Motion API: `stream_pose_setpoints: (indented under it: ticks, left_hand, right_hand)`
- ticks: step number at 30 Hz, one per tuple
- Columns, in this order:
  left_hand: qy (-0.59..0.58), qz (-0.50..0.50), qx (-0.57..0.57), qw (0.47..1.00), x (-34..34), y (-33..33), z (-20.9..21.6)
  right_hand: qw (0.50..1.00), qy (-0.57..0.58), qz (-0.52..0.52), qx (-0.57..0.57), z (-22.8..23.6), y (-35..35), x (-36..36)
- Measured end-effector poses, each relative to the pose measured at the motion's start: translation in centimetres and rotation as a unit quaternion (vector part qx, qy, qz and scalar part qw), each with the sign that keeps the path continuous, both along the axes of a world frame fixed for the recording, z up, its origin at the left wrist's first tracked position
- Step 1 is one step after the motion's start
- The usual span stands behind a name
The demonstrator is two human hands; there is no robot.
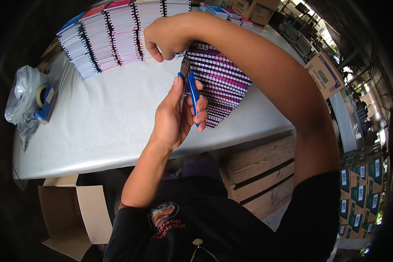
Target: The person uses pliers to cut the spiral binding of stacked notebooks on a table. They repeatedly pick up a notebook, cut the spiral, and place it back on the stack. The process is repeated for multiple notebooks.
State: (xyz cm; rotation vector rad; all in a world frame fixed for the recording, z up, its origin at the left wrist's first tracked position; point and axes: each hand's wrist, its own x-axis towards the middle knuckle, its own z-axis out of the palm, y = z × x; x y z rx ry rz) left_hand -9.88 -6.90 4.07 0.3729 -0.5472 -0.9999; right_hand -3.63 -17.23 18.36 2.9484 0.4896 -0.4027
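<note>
My left hand (174, 109) is closed around blue-handled cutting pliers (193, 94), their dark jaws pointing away from me. The jaws meet the left far corner of a stack of spiral-bound notebooks (218, 83), whose coils and purple edges face me. My right arm arches over this stack from the right. At its far left corner, my right hand (170, 39) is bent downward with curled fingers, close to the tips of the pliers. Whatever those fingers pinch, if anything, is too small or hidden to make out.
Tall stacks of coil-bound notebooks (122, 39) line the table's (100, 118) far side. A plastic bag (26, 96) and a blue tape dispenser (46, 105) lie at left. Below are an open cardboard box (94, 214) and a wooden pallet (262, 161). Stacked cartons (358, 196) stand right.
</note>
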Motion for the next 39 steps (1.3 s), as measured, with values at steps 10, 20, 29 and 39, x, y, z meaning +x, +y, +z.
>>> stream_pose_setpoints:
  ticks: [10,20,29,39]
  left_hand:
    - [-0.011,0.068,0.08,0.994,-0.7,-0.5,0.5]
    - [-0.028,0.008,-0.01,1.0,-0.3,-0.1,-0.3]
    - [-0.033,0.001,0.028,0.999,1.0,-1.2,1.8]
    - [-0.053,0.047,0.033,0.997,0.4,-0.6,0.8]
  right_hand:
    - [0.999,-0.037,0.007,0.031,-0.4,-0.5,0.3]
    - [0.993,-0.01,-0.039,0.115,0.0,-1.0,0.0]
    - [0.958,0.046,-0.096,0.266,-0.2,-1.4,0.6]
    - [0.921,0.047,-0.113,0.369,-0.6,-0.7,0.0]
